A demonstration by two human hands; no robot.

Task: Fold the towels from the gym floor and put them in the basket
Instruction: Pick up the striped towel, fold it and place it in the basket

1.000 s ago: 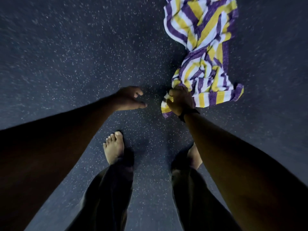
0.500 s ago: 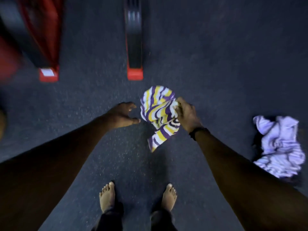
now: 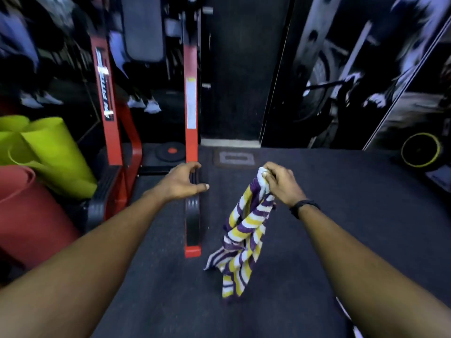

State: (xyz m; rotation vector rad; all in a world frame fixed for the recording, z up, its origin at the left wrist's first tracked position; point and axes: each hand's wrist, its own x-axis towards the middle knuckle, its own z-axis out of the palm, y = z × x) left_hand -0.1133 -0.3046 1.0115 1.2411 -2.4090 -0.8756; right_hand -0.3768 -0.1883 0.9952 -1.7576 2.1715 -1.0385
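1. We now have the towel (image 3: 246, 230) off the floor (image 3: 341, 215); a second ago our right hand (image 3: 278, 182) was gripping its near edge while it lay spread there.
2. The right hand's fingers (image 3: 269, 168) are curled tight around one bunched corner, and the striped cloth hangs down in a twisted rope, its bottom end near the floor, though we cannot tell whether it touches.
3. Our left hand (image 3: 181, 182) holds nothing: its fingers are loosely spread, thumb out, level with the towel's top and apart from it.
4. Our view has risen from the floor to a red rack (image 3: 191, 98) and rolled mats (image 3: 48, 147), so we judge we have stood up.
5. Folding has not begun; no basket is in view. Next, we judge, the left hand should take a second corner to open the cloth.
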